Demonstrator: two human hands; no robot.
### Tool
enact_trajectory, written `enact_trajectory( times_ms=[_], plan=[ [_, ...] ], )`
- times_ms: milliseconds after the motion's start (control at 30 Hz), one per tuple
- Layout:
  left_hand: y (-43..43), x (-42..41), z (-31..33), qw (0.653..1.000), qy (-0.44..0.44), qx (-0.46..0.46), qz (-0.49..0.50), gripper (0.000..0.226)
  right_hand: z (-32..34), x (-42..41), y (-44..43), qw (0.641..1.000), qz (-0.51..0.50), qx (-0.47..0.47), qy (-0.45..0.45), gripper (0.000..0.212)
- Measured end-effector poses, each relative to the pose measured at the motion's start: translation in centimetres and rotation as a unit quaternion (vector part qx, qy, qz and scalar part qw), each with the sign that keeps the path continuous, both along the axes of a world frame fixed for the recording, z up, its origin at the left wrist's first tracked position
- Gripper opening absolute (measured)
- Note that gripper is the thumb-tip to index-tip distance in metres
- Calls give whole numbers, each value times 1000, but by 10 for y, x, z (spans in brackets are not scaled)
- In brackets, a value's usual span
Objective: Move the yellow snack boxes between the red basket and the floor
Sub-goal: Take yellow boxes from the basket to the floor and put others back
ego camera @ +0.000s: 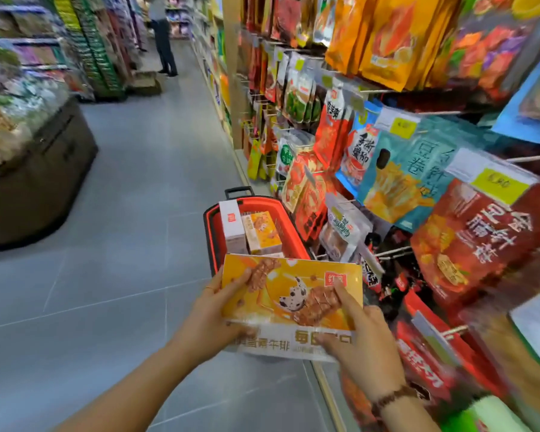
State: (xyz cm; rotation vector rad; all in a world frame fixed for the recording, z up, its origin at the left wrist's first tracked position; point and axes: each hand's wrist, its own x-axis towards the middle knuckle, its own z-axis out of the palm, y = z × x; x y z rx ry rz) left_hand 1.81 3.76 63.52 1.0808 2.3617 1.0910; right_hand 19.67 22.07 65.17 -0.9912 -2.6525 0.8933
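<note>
I hold a flat yellow snack box (296,291) in front of me, above the near end of the red basket (293,232). My left hand (214,316) grips the box's left edge, thumb on its printed face. My right hand (360,341) grips its lower right corner, forefinger stretched along the face. The basket stands on the grey floor (131,244) against the shelf foot. Inside it, another yellow snack box (262,232) stands upright beside a white box (231,227).
A rack of hanging snack bags (418,169) crowds the right side, close to the basket and my right arm. A dark display bin (44,169) of goods stands on the left. A person (162,35) stands far down the aisle.
</note>
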Motion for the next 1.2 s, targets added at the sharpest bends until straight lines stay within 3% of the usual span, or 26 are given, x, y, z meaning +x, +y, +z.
enact_trajectory(
  times_ms=[267,633,933,1200],
  plan=[
    [4,-99,-34,996,-48,-35,66,98,-27,-128,27,996,65,-14,-53,90],
    [51,-219,-90,989,-118,-80,49,95,-80,-254,69,992,52,-29,-111,92],
    [124,-290,-199,972,-179,-105,112,102,-183,-362,152,977,84,-50,-189,103],
    [161,-311,-291,955,-206,-137,163,98,-287,-405,195,962,112,-67,-241,104]
  ],
)
